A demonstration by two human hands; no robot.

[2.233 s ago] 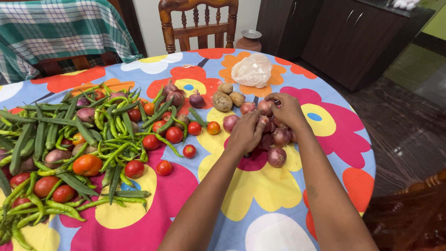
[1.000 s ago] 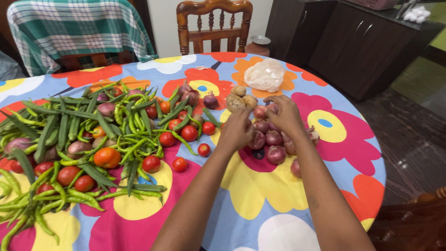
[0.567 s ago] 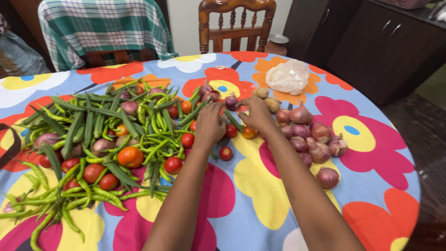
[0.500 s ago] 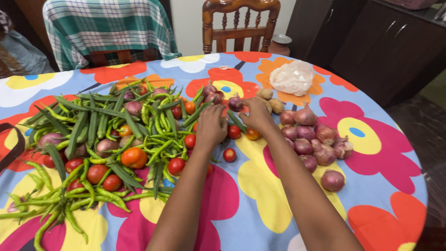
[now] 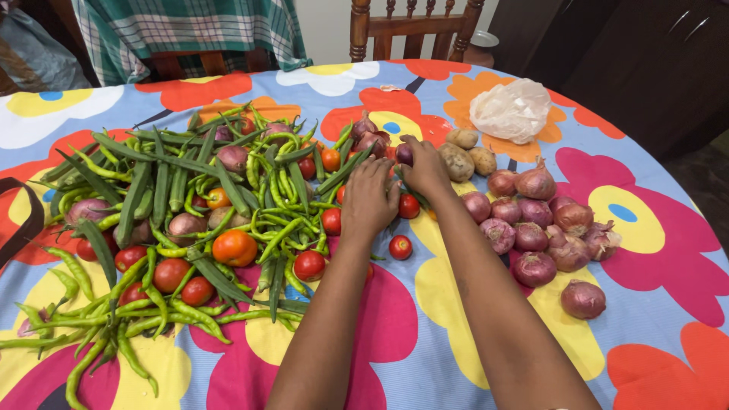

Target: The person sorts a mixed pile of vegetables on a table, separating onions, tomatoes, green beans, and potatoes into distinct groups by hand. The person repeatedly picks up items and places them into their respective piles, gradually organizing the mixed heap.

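Onions [image 5: 541, 228] are lying gathered in a group on the right of the flowered tablecloth [image 5: 425, 334], with three potatoes [image 5: 465, 154] just beyond them. You are reaching into the mixed heap: your right hand [image 5: 424, 168] is closing its fingertips around a small purple onion [image 5: 405, 154] at the heap's far right edge, while your left hand [image 5: 370, 199] is resting palm down, fingers loosely curled and holding nothing I can make out, beside a tomato [image 5: 408, 206]. By my judgement the sorting is partly done; several onions, tomatoes, green chillies [image 5: 163, 315] and okra [image 5: 163, 182] are remaining tangled on the left.
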